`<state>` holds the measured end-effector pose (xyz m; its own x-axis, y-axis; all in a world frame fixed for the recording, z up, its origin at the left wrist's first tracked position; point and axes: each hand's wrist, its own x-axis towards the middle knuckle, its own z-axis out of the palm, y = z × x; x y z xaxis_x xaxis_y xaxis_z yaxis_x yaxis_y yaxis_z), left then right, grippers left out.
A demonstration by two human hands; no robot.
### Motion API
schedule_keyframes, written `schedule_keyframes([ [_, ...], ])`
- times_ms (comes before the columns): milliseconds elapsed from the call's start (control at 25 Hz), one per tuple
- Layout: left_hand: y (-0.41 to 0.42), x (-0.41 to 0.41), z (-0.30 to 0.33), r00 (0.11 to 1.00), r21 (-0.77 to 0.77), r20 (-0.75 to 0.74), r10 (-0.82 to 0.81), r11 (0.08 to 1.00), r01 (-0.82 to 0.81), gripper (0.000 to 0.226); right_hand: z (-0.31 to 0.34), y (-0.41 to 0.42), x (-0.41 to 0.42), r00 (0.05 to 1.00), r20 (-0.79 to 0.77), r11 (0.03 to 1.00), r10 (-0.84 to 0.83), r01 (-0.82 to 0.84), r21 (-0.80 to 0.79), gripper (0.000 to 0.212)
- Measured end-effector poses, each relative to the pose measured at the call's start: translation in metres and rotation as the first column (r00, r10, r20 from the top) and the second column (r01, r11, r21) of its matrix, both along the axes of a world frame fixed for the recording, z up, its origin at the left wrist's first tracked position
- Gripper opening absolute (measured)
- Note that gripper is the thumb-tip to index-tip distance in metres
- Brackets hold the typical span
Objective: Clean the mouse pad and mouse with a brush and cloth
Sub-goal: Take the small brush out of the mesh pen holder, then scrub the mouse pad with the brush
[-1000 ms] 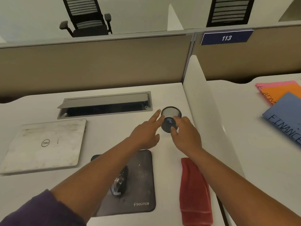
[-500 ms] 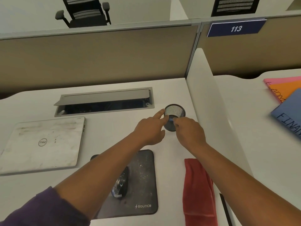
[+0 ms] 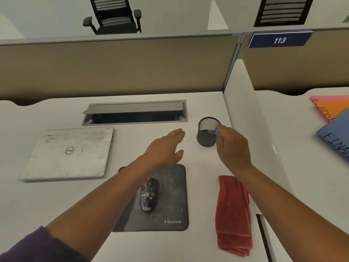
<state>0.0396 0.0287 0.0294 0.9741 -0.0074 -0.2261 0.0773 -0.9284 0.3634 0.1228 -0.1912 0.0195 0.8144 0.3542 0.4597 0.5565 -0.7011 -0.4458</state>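
- Since the earlier frames the left hand (image 3: 166,148) has drawn back from the mesh pen cup (image 3: 207,132) and now hovers apart from it at its 9 o'clock, fingers straight and close together, holding nothing
- Right hand (image 3: 232,148) sits at the cup's 3 o'clock rim, fingertips pinched on a small blue thing (image 3: 213,131) – probably the brush, though too little shows to be sure
- Judging by this, the left hand steadied the cup while the right fished inside, and is free now that the pick is made
- Mouse (image 3: 149,194) lies on the mouse pad (image 3: 170,197) at 6 o'clock from the left hand, both flecked with pale crumbs, neither yet cleaned
- Folded red cloth (image 3: 233,216) waits at the pad's 3 o'clock, within easy reach of the right hand – sensible for the wiping step
- Readable writing: "sounce" on the pad's corner, the Dell logo on the closed laptop (image 3: 69,153), "113" on the partition sign (image 3: 279,40), "FINA…" on a blue folder (image 3: 336,135) at the far right
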Motion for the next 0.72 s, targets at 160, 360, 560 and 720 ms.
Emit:
schedule_keyframes([
  [160, 0.014, -0.044, 0.000, 0.988, -0.125, -0.007, 0.157, 0.980, -0.157, 0.060, 0.012, -0.001, -0.027, 0.995, 0.086, 0.962, 0.048, -0.070, 0.266, 0.023],
  [360, 0.026, -0.115, -0.015, 0.844, -0.454, -0.143, 0.517, 0.723, -0.520, 0.043, 0.010, 0.019, -0.072, 0.879, -0.447, 0.782, 0.167, 0.158, 0.603, 0.013],
  [560, 0.031, -0.169, -0.031, 0.693, -0.576, -0.252, 0.675, 0.471, -0.668, 0.036, -0.010, 0.042, -0.111, 0.486, -0.802, 0.669, 0.347, 0.471, 0.575, 0.009],
  [720, 0.037, -0.187, -0.044, 0.635, -0.613, -0.378, 0.674, 0.332, -0.717, 0.040, -0.032, 0.068, -0.150, 0.289, -0.906, 0.807, 0.308, 0.425, 0.410, 0.010],
])
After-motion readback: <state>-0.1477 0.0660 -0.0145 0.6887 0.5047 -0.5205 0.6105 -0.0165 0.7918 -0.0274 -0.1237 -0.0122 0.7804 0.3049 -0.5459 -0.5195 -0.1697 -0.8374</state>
